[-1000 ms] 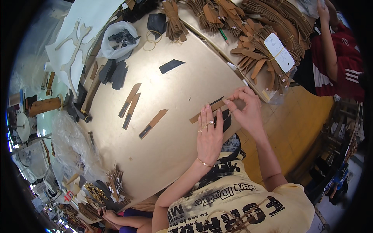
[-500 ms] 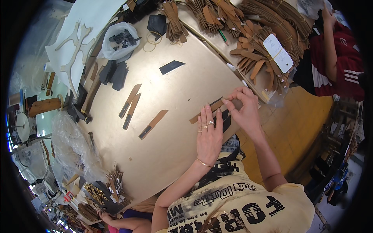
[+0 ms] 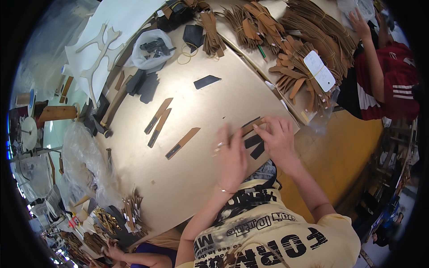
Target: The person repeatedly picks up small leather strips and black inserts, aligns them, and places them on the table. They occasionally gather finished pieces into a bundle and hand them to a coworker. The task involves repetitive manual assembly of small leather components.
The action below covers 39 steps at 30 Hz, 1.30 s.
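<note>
Brown strip (image 3: pixel 248 128) pinned under both hands at the near edge of the tan worktable (image 3: pixel 187 187).

Since a second ago the left hand (image 3: pixel 232 156) has slid up over the strip's near end, covering more of it, while the right hand (image 3: pixel 279 140) has kept its place at the far end; the work looks like pressing or lining up, not lifting. Left fingers lie flat and close together on the strip; right fingertips pinch its far end narrowly. The strip is thin, flat, matte and leather-like, and dark, flat black pieces (image 3: pixel 254 145) lie touching it, just under the right hand. Three similar loose strips (image 3: pixel 167 127) lie left of the strip, well apart from it. Bundled brown strips (image 3: pixel 295 76) sit beyond it.
</note>
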### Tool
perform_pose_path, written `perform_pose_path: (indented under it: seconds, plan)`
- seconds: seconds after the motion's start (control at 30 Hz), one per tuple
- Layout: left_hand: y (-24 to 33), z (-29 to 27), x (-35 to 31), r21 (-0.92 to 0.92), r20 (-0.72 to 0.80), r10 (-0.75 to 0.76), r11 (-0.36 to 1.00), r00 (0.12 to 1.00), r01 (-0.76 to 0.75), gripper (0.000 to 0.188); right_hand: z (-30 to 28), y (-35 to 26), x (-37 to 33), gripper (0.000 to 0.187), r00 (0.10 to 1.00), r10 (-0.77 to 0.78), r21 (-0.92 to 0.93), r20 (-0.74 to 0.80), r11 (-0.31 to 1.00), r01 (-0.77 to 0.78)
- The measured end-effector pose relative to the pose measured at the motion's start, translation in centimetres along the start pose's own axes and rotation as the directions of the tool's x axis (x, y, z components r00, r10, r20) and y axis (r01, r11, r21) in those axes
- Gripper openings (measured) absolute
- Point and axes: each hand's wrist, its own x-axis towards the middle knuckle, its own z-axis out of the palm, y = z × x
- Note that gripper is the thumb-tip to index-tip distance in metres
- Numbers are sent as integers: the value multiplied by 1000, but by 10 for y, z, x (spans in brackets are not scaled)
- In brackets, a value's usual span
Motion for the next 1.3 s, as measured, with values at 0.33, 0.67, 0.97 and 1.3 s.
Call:
perform_pose_path:
  seconds: [0.33, 0.67, 0.97, 1.3]
  plan:
    - [-32, -25, 5, -202, 10, -157, 967, 987, 156, 17, 3, -52, 8, 40, 990, 83, 308, 112, 944, -114]
    - [-25, -35, 21, -672, -102, -282, 727, 954, 144, 13, 6, -40, 24, 14, 777, 456, 651, 434, 438, -621]
    - [-37, -24, 7, -272, -195, -254, 942, 947, 197, 12, 21, -44, 34, 14, 781, 370, 690, 503, 372, -621]
    - [-34, -15, 12, -183, -210, -244, 961, 947, 207, 10, 25, -31, 29, 13, 783, 318, 695, 535, 363, -621]
